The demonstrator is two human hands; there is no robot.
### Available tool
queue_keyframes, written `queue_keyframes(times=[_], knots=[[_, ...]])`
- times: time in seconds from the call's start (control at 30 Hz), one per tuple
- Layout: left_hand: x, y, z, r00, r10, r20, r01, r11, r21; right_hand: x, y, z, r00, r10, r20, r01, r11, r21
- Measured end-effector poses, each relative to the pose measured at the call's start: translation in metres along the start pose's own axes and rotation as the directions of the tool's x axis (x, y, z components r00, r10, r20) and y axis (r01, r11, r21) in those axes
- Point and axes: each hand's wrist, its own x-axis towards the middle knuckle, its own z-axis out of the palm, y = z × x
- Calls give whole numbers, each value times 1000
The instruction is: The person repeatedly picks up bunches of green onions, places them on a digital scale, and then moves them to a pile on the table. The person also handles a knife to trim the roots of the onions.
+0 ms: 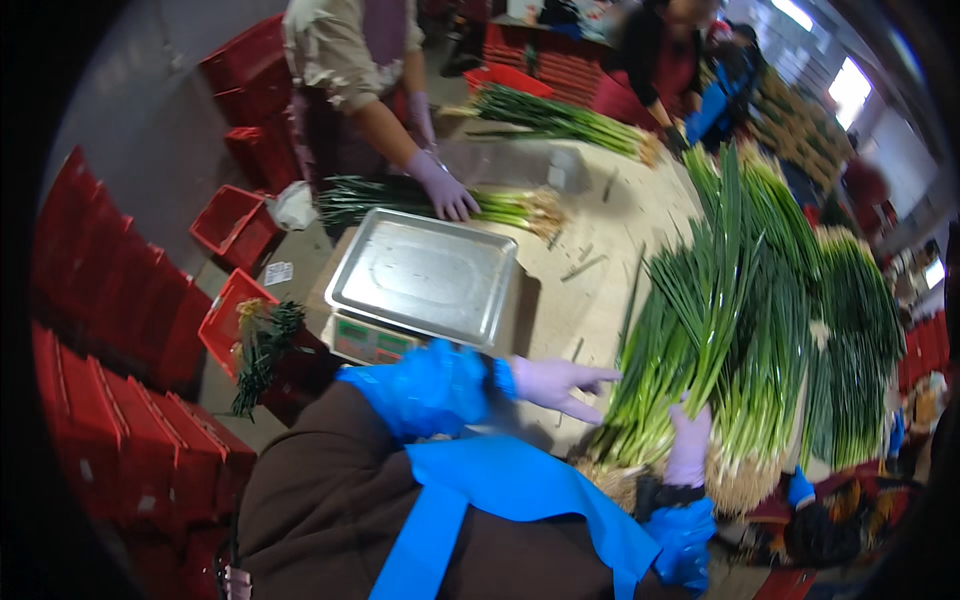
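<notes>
My left hand (566, 384), in a lilac glove, holds nothing. Its fingers are spread and point at the left edge of a heap of long green onions (652, 352). My right hand (690, 439), gloved the same way, grips a bunch of green onions (720, 315) near its pale lower stems. The leaves of that bunch stretch away from me over the heap. Hairy roots (742, 476) hang at the near edge of the table. Left of my left hand stands a weighing scale with a bare steel tray (424, 274) and a display panel (375, 341).
Across the pale table (600, 217), a co-worker's gloved hand (446, 187) rests on another bundle (517, 210). More onions (562, 120) lie at the far side. Red crates (127, 427) stack up at left; one crate (232, 322) holds onions. Other people stand at far right.
</notes>
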Motion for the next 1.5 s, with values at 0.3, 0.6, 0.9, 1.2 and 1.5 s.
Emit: queue_keyframes(times=[0.3,0.6,0.9,1.2,1.5], knots=[[67,-146,110,811,-585,16,100,111,-989,-44,46,75,737,231,636,139,868,-476],[46,-178,72,803,-592,-67,461,689,-559,-74,93,-12,996,-62,62,87,675,-732],[10,-137,99,789,-605,107,352,303,-886,-86,103,-11,943,-334,-3,231,658,-717],[29,-126,82,721,-684,106,420,310,-853,-67,77,55,833,284,474,-83,912,-401],[35,-102,79,758,-637,140,451,357,-818,-46,84,96,753,382,536,-273,922,-273]])
